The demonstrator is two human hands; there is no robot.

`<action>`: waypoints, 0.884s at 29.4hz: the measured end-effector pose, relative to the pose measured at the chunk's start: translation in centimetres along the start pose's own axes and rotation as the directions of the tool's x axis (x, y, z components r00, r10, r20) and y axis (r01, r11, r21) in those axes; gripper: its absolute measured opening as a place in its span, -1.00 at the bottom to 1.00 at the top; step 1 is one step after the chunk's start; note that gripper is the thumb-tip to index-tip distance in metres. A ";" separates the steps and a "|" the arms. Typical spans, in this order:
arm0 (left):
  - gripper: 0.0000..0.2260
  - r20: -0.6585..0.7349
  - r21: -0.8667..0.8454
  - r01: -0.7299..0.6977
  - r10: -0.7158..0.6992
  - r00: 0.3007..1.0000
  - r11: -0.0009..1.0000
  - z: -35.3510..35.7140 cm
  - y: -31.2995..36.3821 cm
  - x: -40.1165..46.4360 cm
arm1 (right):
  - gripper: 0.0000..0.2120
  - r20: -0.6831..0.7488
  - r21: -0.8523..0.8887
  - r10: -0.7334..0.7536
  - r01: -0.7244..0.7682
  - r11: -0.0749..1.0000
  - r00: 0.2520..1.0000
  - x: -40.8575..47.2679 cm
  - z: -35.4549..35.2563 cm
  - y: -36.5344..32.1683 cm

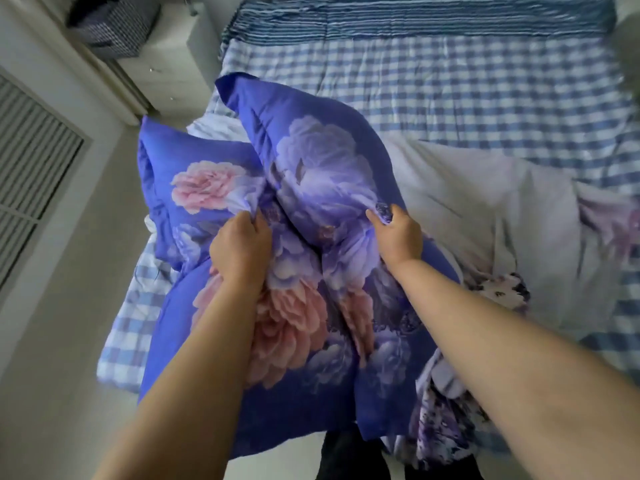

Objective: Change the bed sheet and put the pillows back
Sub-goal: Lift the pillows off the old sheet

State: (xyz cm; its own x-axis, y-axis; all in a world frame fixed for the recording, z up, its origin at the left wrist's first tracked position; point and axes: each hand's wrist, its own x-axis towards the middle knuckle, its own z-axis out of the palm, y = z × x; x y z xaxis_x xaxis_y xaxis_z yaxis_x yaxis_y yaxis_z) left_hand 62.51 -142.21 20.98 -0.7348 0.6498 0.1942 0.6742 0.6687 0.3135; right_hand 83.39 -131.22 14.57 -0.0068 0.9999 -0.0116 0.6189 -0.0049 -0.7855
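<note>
- Pillows in blue floral cases are gathered at the near left corner of the bed [450, 81], two of them, and both are gripped from above.
- The upper pillow [311, 157] is raised and tilted, its long axis running from the far left down toward the near right; its far corner points up toward the head of the bed.
- A fold of this pillow's case is pinched by the right hand [398, 233] near the lower right edge, with the fingers curled tightly and the thumb pressed onto the cloth.
- The lower pillow [284, 341] lies beneath and nearer, its long axis running roughly away from the viewer, with pink and lilac blooms facing up and its near end hanging past the mattress edge.
- Bunched fabric at the seam between the two pillows is held by the left hand [240, 247]; its fingers are closed narrowly round the cloth, knuckles up. Which of the two cases is caught there cannot be told for certain.
- A third blue floral cushion [194, 181] is seen just beside the left hand, at the left edge of the bed.
- A blue-and-white checked sheet [467, 98] is spread over the mattress, with a striped band at the far end.
- A crumpled pale quilt [485, 209] with purple flowers is heaped to the right, touching the raised pillow.
- A dark woven basket [114, 22] rests on a white cabinet at the far left.
</note>
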 end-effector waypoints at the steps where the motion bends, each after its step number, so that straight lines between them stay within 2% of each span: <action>1: -0.65 -0.025 0.002 -0.036 0.036 0.999 0.999 -1.2 1.4 -0.6 | -0.63 -0.026 0.045 -0.003 0.004 0.999 1.000 -0.1 -1.7 -0.2; 5: -0.65 -0.103 -0.002 -0.150 0.149 0.983 0.989 -5.4 7.4 -2.7 | -0.69 -0.107 0.200 0.022 0.000 0.980 0.994 0.1 -9.2 -0.4; 10: -0.63 -0.108 -0.019 -0.236 0.232 0.967 0.972 -8.1 16.0 -5.6 | -0.72 -0.155 0.287 -0.006 0.051 0.956 0.988 2.2 -20.4 0.6; 16: -0.60 0.001 -0.153 -0.241 0.245 0.970 0.958 -6.5 27.2 -11.6 | -0.72 -0.231 0.060 -0.052 0.067 0.996 0.972 5.3 -34.0 5.6; 22: -0.62 0.128 -0.329 -0.314 0.372 0.919 0.891 -1.2 37.5 -20.6 | -0.68 -0.361 -0.095 0.063 -0.104 0.990 0.931 4.4 -45.8 16.6; 26: -0.59 0.216 -0.392 -0.313 0.417 0.883 0.865 2.4 43.1 -27.1 | -0.64 -0.447 -0.152 0.121 -0.208 0.966 0.886 2.4 -52.3 24.3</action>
State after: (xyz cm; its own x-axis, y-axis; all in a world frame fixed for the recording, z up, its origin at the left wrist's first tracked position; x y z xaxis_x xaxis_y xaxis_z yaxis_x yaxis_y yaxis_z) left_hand 111.61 -130.11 27.03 -0.3513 0.9308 0.1014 0.7845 0.2335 0.5745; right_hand 139.47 -128.27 27.78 0.4198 0.8913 0.1712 0.7188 -0.2113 -0.6624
